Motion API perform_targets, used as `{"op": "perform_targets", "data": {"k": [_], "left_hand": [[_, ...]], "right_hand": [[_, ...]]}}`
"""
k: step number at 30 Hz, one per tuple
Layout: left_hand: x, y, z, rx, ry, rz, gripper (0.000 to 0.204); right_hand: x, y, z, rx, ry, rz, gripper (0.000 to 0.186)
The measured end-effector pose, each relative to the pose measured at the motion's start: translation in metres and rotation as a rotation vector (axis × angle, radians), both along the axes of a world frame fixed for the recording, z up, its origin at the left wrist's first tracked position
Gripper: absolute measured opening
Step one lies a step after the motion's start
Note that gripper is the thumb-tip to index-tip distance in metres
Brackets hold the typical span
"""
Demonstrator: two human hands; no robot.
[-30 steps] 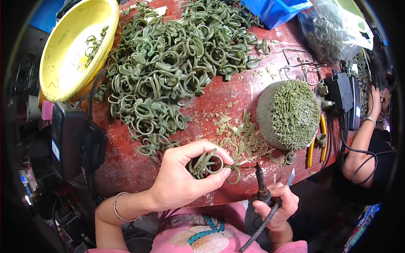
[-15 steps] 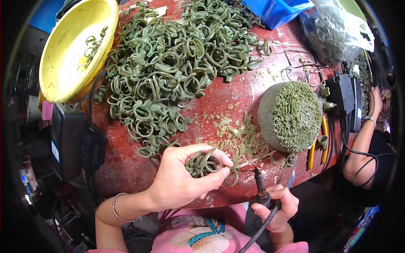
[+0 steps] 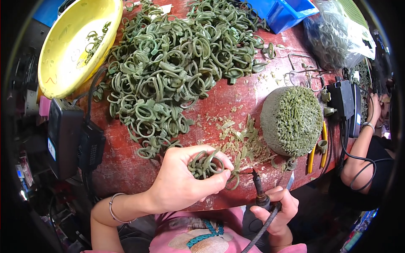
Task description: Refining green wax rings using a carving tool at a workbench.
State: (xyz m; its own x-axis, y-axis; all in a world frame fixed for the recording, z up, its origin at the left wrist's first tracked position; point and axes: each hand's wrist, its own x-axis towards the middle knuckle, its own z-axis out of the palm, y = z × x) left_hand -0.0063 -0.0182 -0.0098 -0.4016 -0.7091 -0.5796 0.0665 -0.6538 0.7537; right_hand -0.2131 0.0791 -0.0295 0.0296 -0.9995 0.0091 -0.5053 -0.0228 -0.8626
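My left hand (image 3: 171,183) is closed round several green, wax-like rings (image 3: 204,165). Between its thumb and fingertip it pinches a further green ring (image 3: 232,182), which sticks out to the right. My right hand (image 3: 282,211) grips a dark, corded heating pen (image 3: 258,185), its thin tip pointing up and left, close to the pinched ring. A knife blade (image 3: 290,180) also projects from the right hand; its handle is hidden. Beyond the left hand lies a large heap of similar rings (image 3: 168,63). Pale green shavings (image 3: 242,137) are scattered on the red table (image 3: 236,99).
A round, rough green block (image 3: 293,122) stands at right, beside yellow-handled pliers (image 3: 324,147). A yellow basin (image 3: 57,59) and black power boxes (image 3: 63,139) are at left. A blue bin (image 3: 287,14) and filled plastic bag (image 3: 333,38) stand far right. Another person's arm (image 3: 358,156) is at right.
The heating pen's tip has come slightly left and nearer to the pinched ring. My left hand keeps its hold on the rings. The whole view has shifted a little.
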Motion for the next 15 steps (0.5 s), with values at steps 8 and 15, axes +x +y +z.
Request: {"op": "perform_targets", "data": {"k": [8,15], "left_hand": [[0.0021,-0.0001,-0.0024,-0.010,-0.014,-0.023,0.009],[0.0019,0.0012,-0.0014,0.000,-0.029,-0.020,0.010]], "right_hand": [[-0.0013,-0.0013,0.0006,0.027,0.005,0.004,0.039],[-0.0010,-0.0007,0.0023,0.043,0.001,0.008,0.038]]}}
